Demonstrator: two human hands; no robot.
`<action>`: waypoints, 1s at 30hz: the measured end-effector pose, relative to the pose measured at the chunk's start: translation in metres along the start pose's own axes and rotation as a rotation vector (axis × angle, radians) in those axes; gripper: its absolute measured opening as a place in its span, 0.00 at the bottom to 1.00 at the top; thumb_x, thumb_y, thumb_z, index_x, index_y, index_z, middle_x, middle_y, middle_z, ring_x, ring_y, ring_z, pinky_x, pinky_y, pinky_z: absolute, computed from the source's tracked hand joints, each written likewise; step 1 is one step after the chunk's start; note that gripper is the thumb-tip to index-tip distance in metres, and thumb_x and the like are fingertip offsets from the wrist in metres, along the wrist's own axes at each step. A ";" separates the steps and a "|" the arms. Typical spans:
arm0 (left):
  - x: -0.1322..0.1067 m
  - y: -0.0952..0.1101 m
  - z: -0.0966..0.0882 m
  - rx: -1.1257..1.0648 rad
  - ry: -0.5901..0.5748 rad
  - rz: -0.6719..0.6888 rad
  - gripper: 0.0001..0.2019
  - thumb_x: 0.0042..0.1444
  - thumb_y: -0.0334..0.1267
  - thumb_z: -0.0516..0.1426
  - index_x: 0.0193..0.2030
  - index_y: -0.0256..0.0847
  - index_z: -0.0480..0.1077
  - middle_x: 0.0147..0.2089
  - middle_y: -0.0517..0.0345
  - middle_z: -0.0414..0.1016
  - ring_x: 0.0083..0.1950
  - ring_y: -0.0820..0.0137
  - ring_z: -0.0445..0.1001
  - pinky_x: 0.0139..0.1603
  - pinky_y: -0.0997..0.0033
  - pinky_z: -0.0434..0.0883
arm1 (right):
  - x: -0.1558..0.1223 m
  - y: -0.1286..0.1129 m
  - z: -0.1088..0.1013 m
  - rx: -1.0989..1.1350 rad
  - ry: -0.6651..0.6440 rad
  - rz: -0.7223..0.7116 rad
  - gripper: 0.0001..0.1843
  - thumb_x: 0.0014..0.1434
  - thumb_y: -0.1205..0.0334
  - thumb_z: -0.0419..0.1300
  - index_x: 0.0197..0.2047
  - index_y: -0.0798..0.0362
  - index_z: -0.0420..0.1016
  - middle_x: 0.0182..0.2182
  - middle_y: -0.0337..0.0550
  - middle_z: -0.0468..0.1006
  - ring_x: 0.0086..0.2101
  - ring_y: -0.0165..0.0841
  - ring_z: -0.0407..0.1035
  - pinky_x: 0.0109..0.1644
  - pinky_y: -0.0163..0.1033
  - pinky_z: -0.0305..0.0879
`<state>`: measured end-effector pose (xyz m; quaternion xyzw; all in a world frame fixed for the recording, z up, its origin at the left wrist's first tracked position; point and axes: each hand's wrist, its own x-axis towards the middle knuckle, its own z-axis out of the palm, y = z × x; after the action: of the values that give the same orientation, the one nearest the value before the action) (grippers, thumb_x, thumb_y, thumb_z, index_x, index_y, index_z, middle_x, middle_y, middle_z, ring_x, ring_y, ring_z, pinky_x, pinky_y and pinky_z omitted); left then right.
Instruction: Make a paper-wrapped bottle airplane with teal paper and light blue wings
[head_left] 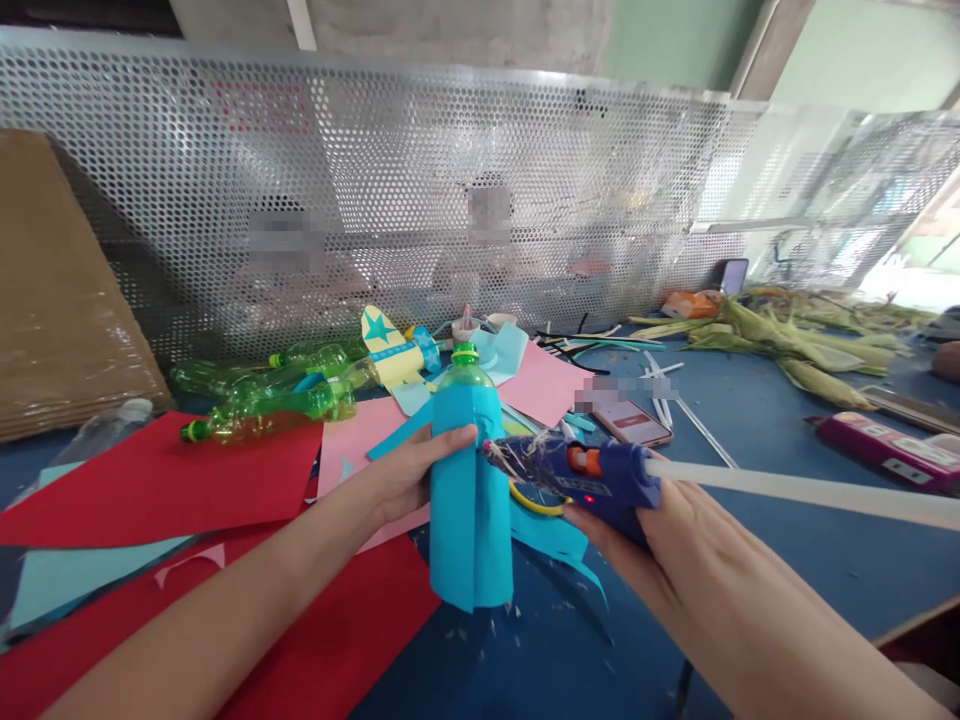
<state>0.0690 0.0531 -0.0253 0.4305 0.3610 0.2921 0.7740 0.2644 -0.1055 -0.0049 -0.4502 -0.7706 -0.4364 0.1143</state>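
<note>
Wearing blue paper [454,520], the green bottle [465,374] occupies the left hand [417,472]; the right hand [675,535] grips a glue gun [611,490].

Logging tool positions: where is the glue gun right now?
Head view, right of centre: the glue gun is in the right hand, pointing at the wrapped bottle.

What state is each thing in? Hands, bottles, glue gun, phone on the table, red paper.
Left grip: closed on the blue-wrapped bottle, thumb in front
Right grip: closed on the glue gun
Blue-wrapped bottle: upright, capped
Glue gun: red light lit, stick loaded
Glue stick: long end out the back
Green bottles: lying down
Phone: lying face up, screen lit
Red paper: lying loose
</note>
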 end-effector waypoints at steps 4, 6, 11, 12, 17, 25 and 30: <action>0.001 -0.001 0.000 -0.024 0.025 -0.003 0.35 0.34 0.45 0.73 0.50 0.38 0.69 0.50 0.43 0.77 0.53 0.50 0.74 0.51 0.51 0.73 | 0.000 -0.002 -0.002 -0.051 0.012 -0.020 0.26 0.47 0.82 0.43 0.48 0.57 0.61 0.30 0.56 0.75 0.35 0.49 0.74 0.36 0.50 0.70; 0.001 0.000 0.000 -0.025 0.037 -0.002 0.36 0.34 0.44 0.73 0.52 0.38 0.68 0.49 0.44 0.77 0.51 0.52 0.75 0.50 0.52 0.73 | 0.000 -0.003 -0.002 -0.079 0.023 -0.032 0.26 0.45 0.82 0.43 0.47 0.57 0.62 0.28 0.53 0.74 0.35 0.48 0.74 0.36 0.48 0.69; 0.001 0.003 0.000 -0.006 0.025 0.024 0.32 0.37 0.45 0.72 0.49 0.38 0.69 0.41 0.51 0.80 0.40 0.59 0.78 0.45 0.57 0.75 | -0.010 -0.006 -0.001 0.001 0.007 -0.052 0.29 0.45 0.80 0.43 0.51 0.56 0.62 0.33 0.54 0.75 0.40 0.48 0.73 0.40 0.49 0.69; 0.001 0.004 0.000 -0.004 0.012 0.036 0.30 0.38 0.45 0.71 0.48 0.39 0.69 0.39 0.52 0.80 0.38 0.60 0.78 0.44 0.58 0.76 | -0.012 -0.006 -0.001 0.017 -0.001 -0.056 0.30 0.46 0.80 0.43 0.52 0.56 0.62 0.36 0.55 0.75 0.42 0.49 0.73 0.42 0.50 0.68; 0.003 0.003 -0.001 0.003 -0.020 0.058 0.27 0.40 0.46 0.70 0.46 0.39 0.71 0.37 0.52 0.80 0.36 0.62 0.78 0.42 0.60 0.76 | -0.014 -0.006 0.000 0.060 -0.016 -0.022 0.33 0.46 0.81 0.45 0.56 0.55 0.63 0.38 0.54 0.74 0.48 0.50 0.70 0.48 0.51 0.68; 0.004 0.002 -0.002 0.011 -0.035 0.052 0.26 0.42 0.45 0.69 0.47 0.38 0.71 0.42 0.48 0.80 0.43 0.56 0.79 0.46 0.55 0.75 | -0.007 -0.005 -0.002 0.015 -0.071 -0.032 0.37 0.44 0.79 0.44 0.60 0.60 0.59 0.35 0.58 0.75 0.38 0.53 0.72 0.43 0.58 0.68; 0.004 0.005 -0.003 0.017 -0.024 0.051 0.25 0.42 0.46 0.69 0.45 0.39 0.71 0.37 0.50 0.81 0.37 0.59 0.79 0.44 0.58 0.75 | -0.011 -0.003 -0.006 -0.029 -0.021 -0.097 0.38 0.42 0.81 0.44 0.59 0.61 0.60 0.29 0.55 0.75 0.32 0.50 0.72 0.41 0.53 0.68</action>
<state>0.0685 0.0598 -0.0232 0.4497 0.3431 0.3037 0.7667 0.2674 -0.1170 -0.0091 -0.4184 -0.7862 -0.4480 0.0783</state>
